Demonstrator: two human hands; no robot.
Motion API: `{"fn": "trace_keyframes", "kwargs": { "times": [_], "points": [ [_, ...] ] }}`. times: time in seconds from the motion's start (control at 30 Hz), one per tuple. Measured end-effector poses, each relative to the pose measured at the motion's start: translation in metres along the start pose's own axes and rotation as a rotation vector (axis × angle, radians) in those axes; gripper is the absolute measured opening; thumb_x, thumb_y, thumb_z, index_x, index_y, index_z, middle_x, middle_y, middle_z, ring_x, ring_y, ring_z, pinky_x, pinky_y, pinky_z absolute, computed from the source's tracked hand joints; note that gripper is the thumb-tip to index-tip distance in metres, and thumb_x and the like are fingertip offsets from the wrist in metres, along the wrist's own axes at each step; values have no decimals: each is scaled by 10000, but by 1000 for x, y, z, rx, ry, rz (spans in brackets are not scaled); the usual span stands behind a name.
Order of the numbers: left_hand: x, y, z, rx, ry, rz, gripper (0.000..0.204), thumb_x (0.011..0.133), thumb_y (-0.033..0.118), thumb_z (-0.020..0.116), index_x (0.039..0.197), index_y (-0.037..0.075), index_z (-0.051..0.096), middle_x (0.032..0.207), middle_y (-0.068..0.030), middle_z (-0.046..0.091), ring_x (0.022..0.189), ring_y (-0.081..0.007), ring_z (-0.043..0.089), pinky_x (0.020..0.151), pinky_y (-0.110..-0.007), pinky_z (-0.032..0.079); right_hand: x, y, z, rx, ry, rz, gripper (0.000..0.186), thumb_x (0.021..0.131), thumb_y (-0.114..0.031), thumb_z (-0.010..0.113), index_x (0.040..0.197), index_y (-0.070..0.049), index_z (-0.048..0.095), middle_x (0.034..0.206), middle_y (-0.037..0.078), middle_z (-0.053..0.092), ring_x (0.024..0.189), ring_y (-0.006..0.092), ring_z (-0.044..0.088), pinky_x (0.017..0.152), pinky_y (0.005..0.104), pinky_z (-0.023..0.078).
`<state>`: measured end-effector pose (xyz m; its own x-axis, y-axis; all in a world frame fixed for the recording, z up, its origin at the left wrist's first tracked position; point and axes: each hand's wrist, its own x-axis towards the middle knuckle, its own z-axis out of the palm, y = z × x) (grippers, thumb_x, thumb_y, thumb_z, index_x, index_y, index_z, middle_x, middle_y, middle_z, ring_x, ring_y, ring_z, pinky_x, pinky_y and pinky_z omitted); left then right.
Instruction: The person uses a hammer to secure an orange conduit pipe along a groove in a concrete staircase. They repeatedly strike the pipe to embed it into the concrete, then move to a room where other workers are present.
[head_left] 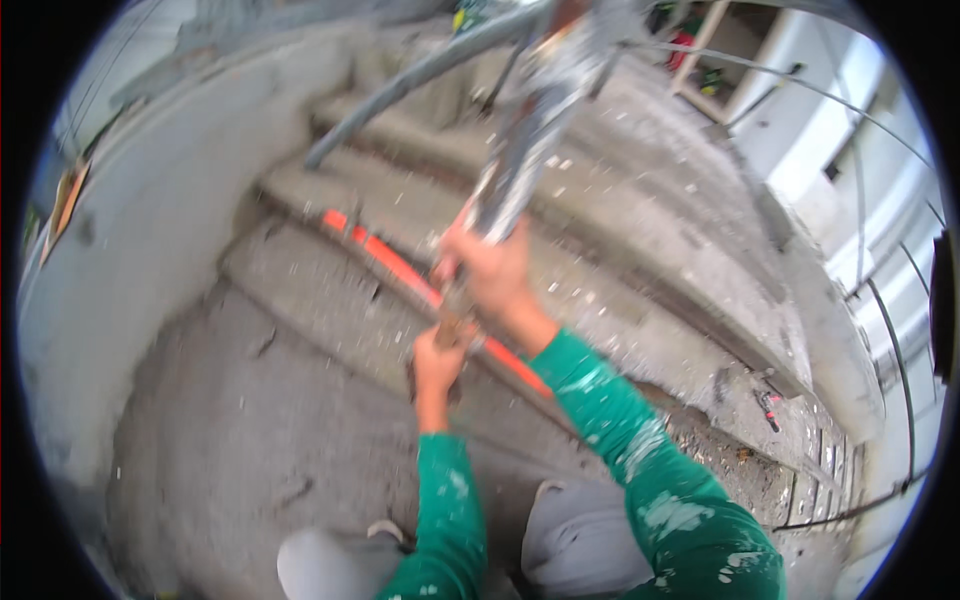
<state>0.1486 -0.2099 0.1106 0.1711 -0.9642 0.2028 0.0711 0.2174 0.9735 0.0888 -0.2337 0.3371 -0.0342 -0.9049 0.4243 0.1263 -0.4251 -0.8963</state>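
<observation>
My right hand (490,265) is closed round the lower end of a long silver bar (530,140) with whitish patches, which rises away from me and is blurred. Lower and to the left, my left hand (438,362) is closed on something brownish by the step edge; blur hides its kind. Between and behind both hands, a straight orange strip (395,265) lies along the front edge of a concrete step (400,205). My hands partly cover its middle.
Concrete steps climb away, strewn with pale chips. A curved grey wall (200,170) bounds the left. A grey pipe (400,95) arches above the steps. A small red and black tool (768,408) lies on a step at right, near dark metal rods (900,370).
</observation>
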Motion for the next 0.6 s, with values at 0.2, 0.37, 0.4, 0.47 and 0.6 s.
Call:
{"fn": "trace_keyframes", "kwargs": {
  "times": [0.2,0.37,0.4,0.47,0.6],
  "points": [
    [2,-25,-5,132,-2,-60,113,796,78,653,824,-31,655,669,-42,590,663,-105,537,619,-342,469,-1,-2,-4,17,-16,83,199,781,-139,707,660,-27,597,550,42,593,468,127,577,462,305,454],
    [2,-42,-2,37,32,-30,111,752,50,698,842,-9,670,739,-25,649,693,-119,586,635,-333,480,-7,-4,2,-22,14,67,217,777,-141,700,638,-28,579,547,43,588,461,125,570,453,308,447],
    [0,-42,0,55,37,-18,112,752,41,704,847,-9,671,756,-28,660,717,-125,598,668,-339,491,-6,-4,1,-34,21,68,221,777,-141,700,634,-28,575,547,43,588,460,125,569,452,308,446],
    [0,-43,3,49,40,-37,114,756,39,709,852,-8,673,769,-29,665,732,-127,603,682,-340,495,-6,-6,-2,-66,11,63,175,787,-99,666,662,-18,574,554,49,591,473,129,580,473,309,461],
    [2,-49,1,88,24,-10,124,769,42,724,874,-8,679,789,-28,673,750,-127,611,693,-343,500,-9,-8,-4,-126,1,43,174,791,-102,646,660,-15,571,546,45,587,479,133,581,486,303,458]
  ]
}}
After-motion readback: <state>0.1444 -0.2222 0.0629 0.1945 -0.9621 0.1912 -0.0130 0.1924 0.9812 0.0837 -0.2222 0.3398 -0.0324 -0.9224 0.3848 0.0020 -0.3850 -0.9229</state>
